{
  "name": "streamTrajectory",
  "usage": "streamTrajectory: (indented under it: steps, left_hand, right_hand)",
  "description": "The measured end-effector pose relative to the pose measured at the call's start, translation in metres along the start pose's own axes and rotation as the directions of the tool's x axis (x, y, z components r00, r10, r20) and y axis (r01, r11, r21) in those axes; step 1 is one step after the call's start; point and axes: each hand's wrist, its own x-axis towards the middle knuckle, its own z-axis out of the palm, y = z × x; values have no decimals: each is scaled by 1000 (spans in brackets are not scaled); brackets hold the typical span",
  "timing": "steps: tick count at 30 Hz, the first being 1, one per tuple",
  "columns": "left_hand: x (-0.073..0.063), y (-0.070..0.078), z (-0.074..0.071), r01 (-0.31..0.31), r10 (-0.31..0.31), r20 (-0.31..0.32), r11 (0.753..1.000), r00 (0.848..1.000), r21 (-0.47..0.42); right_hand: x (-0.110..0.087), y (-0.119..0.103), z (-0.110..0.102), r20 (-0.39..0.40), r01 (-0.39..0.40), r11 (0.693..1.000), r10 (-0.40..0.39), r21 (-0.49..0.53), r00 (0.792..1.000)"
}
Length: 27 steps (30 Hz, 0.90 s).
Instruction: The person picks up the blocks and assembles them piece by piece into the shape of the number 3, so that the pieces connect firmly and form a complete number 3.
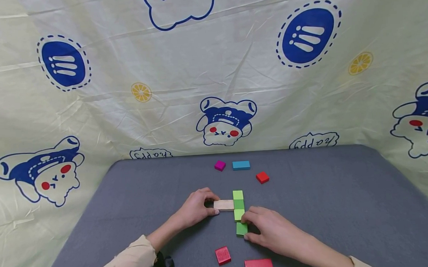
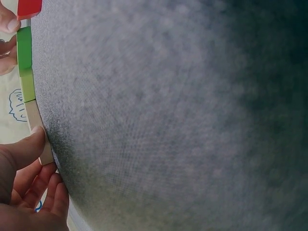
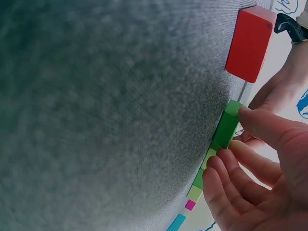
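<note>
A column of several green blocks, alternating light and darker green, runs toward me on the grey table. My left hand [image 1: 198,208] pinches the left end of a pale wooden block [image 1: 224,205] between thumb and fingers. That block's right end meets the column's side. At the column's near end, my right hand [image 1: 270,229] grips the nearest darker green block [image 1: 241,229] by thumb and fingers, slightly right of the line. Just beyond it sits a light green block [image 1: 239,214]. In the right wrist view the thumb lies on the green block's [image 3: 226,126] near end.
Beyond the column lie a magenta block [image 1: 220,165], a blue block [image 1: 241,165] and a small red block [image 1: 262,177]. Nearer me are a red block [image 1: 223,255] and a larger red one [image 1: 259,266]. A printed cloth [image 1: 178,123] hangs behind the grey table [image 1: 152,179].
</note>
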Motion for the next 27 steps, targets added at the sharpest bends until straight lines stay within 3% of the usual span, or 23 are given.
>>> streamTrajectory:
  steps: [27]
  left_hand:
    - [-2, -2, 1, -5, 5, -12, 1000, 1000, -9]
  right_hand:
    - [5, -6, 4, -42, -40, 999, 39, -31, 998]
